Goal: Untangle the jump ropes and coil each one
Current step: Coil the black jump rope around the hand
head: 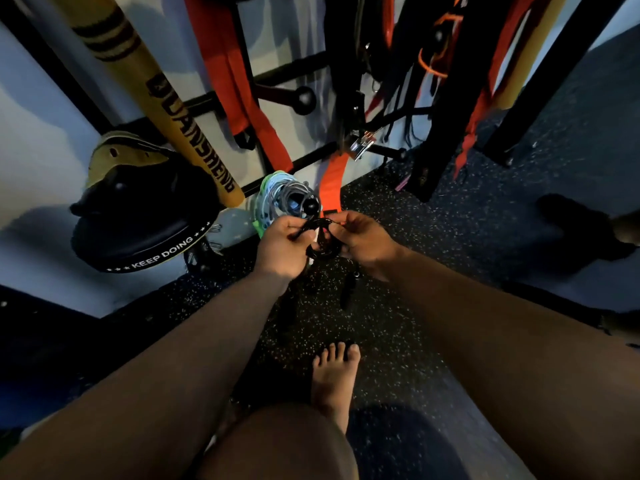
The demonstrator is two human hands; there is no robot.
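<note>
A black jump rope (320, 239) is bunched into a small coil between my hands, above the speckled floor. My left hand (282, 249) pinches its left side with curled fingers. My right hand (365, 240) grips the right side. Black handles (349, 287) dangle below the coil. Behind my hands, a bundle of grey, blue and green coiled ropes (285, 199) hangs on a peg of the wall rack.
A wall rack (304, 97) carries orange straps (239, 84), black bands and a metal buckle (362, 145). A yellow stick (166, 98) leans at left over black pads (138, 230). My bare foot (334, 379) and knee lie below. A dark shape (585, 230) sits at right.
</note>
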